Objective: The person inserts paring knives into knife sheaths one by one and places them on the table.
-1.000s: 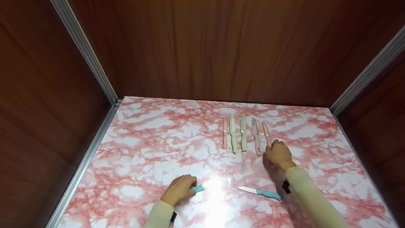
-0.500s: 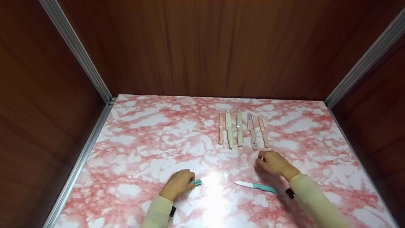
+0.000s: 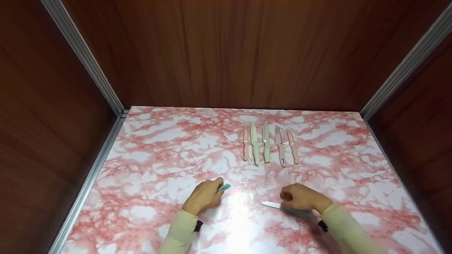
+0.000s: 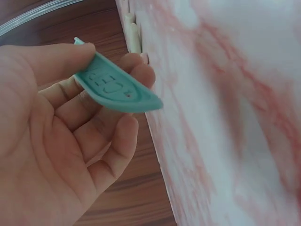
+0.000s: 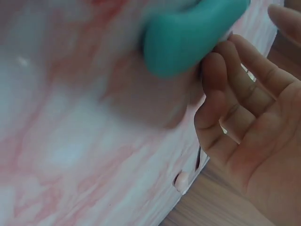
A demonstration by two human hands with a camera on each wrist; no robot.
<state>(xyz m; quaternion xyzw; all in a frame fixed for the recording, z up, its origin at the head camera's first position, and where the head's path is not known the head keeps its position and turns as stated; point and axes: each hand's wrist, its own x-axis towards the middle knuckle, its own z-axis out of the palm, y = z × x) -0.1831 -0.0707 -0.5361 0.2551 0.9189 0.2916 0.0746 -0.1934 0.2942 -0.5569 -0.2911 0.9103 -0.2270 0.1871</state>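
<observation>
My left hand (image 3: 204, 196) pinches a small teal knife sheath (image 4: 117, 89) between thumb and fingers, over the table's front middle. Raised letters show on the sheath's flat side. My right hand (image 3: 304, 198) is at a paring knife (image 3: 271, 204) with a white blade and teal handle, and covers part of that handle in the head view. The blade points left. In the right wrist view the curled fingers lie right beside the teal handle (image 5: 188, 40), with the thumb apart from it.
Farther back, several sheathed knives lie in a row, handles towards me: a peach knife (image 3: 246, 144), two pale green knives (image 3: 266, 143), a dusty pink knife (image 3: 280, 146) and another peach knife (image 3: 292, 146). Dark wood panels (image 3: 226, 53) enclose the pink marbled table (image 3: 159, 158).
My right hand has come back from the rightmost peach knife to the teal-handled knife. My left hand has shifted slightly forward, still pinching the sheath, which has turned.
</observation>
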